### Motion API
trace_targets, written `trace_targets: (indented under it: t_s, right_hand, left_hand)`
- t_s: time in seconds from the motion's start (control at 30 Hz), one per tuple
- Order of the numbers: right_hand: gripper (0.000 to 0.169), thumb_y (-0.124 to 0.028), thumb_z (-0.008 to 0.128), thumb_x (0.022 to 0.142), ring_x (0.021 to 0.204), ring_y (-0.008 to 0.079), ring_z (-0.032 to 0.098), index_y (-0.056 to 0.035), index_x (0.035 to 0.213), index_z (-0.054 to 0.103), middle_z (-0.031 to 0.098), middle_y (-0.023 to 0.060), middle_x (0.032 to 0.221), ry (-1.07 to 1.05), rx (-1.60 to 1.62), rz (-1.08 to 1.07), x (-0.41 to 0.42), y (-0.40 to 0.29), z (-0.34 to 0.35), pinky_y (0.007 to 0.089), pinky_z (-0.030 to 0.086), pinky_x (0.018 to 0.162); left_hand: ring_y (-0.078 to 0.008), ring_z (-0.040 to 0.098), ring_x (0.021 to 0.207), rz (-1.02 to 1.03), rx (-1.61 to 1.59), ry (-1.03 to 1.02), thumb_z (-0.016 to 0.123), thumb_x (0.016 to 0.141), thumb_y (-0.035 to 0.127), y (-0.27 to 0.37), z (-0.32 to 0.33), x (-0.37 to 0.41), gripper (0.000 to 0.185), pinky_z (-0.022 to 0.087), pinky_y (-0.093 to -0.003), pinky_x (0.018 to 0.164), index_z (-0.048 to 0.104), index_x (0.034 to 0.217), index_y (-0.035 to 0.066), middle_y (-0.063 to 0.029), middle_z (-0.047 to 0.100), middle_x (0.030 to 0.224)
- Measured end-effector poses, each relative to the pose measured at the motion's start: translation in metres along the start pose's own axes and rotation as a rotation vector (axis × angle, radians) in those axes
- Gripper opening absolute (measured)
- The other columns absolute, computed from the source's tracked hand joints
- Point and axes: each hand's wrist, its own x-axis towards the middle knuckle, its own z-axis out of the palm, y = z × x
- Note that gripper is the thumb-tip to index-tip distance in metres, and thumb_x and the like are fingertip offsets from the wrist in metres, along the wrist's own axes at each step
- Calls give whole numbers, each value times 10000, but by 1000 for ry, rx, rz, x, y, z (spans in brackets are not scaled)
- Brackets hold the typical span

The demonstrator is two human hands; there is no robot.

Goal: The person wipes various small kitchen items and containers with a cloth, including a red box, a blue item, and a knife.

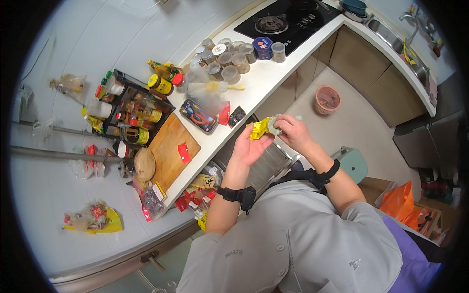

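In front of my body, above an open metal drawer [269, 164], my left hand [253, 144] holds a small yellow packet [259, 129] between thumb and fingers. My right hand [293, 132] grips a pale green, crumpled-looking item [274, 125] against the packet's right end; what exactly it is, I cannot tell. Both wrists wear black straps. Nearest to the hands on the white counter lie a small black packet [237, 116], a red packet [224, 114] and a dark tray [199, 115] with orange-handled scissors.
Lidded jars [231, 74] crowd the counter near the gas stove [272, 24]. A bottle rack [139, 110] stands by a wooden cutting board [172, 150]. On the floor are a pink bin [327, 100] and a green stool [351, 164]; bagged packets [203, 183] fill a space below the counter.
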Motion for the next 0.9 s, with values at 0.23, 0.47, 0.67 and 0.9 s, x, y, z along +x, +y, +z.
trace_targets:
  t_s: [0.23,0.47,0.67,0.9]
  right_hand:
    - [282,-215,504,900,782,153,597,-26,1106,544,640,116,847,-210,324,765,-5,12,7,312,476,672]
    - [371,-215,423,910,1140,311,448,-61,1242,485,492,148,1218,-321,13,43,24,-69,45,511,234,1023]
    - [342,-221,410,902,1067,270,505,-55,1178,524,548,138,1094,-141,-301,-30,13,-33,62,433,301,978]
    - [428,-336,380,958,898,183,546,34,1077,560,605,118,969,-112,433,728,-35,51,57,312,424,820]
  left_hand:
    - [-251,455,1178,214,143,64,376,958,275,5,-14,-7,368,368,-428,996,439,1244,53,-111,482,1262]
    - [-241,472,1149,193,71,-185,383,954,320,-9,-32,-4,381,358,-402,1011,437,1257,95,-89,490,1245]
    - [-249,438,1190,219,-6,-205,348,959,324,-12,-44,-13,387,354,-421,997,423,1273,110,-85,471,1285]
    - [-299,458,1184,315,-38,172,381,952,405,26,-79,-37,452,386,-440,941,404,1284,99,-114,463,1295]
